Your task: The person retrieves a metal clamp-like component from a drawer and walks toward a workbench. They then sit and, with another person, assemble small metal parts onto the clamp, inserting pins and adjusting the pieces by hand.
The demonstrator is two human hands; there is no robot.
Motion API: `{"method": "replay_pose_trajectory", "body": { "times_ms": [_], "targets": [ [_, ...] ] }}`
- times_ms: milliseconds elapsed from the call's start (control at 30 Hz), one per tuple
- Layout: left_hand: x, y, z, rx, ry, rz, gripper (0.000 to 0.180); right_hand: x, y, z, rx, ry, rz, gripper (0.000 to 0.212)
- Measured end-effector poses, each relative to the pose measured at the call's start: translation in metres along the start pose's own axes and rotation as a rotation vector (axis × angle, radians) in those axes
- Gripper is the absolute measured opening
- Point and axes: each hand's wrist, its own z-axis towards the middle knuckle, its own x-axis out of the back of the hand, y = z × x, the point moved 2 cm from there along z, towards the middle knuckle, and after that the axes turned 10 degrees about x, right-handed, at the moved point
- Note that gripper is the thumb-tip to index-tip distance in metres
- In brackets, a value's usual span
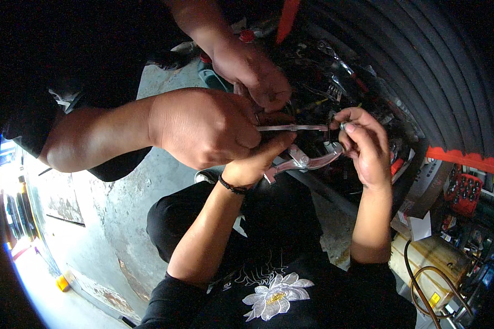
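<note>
My left hand [260, 162], with a black bead bracelet at the wrist, is closed round a forked reddish-grey metal bracket [302, 159]. One flat arm of it runs along the top, and a curved arm with a bolted joint lies below. My right hand [368, 145] pinches a small silvery metal piece [343, 126] at the bracket's right end; its exact kind is unclear. Another person's fist [206, 129] presses close against my left hand at the bracket's left end. That person's other hand [255, 74] is just beyond, fingers curled; what these two hands grip is mostly hidden.
Under and beyond the hands lies a dark heap of tools, including a ratchet wrench [340, 63]. A ribbed black panel [422, 66] curves along the right. A red socket holder [464, 193] and a cream box [436, 263] with a hose are at right. Worn grey floor [115, 219] extends left.
</note>
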Motion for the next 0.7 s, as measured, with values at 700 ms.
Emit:
{"method": "replay_pose_trajectory", "body": {
  "times_ms": [700],
  "targets": [
    [0.011,-0.011,-0.002,0.235,-0.142,-0.419,0.028,-0.008,-0.001,0.011,0.009,-0.002,0.042,0.019]
  ]
}}
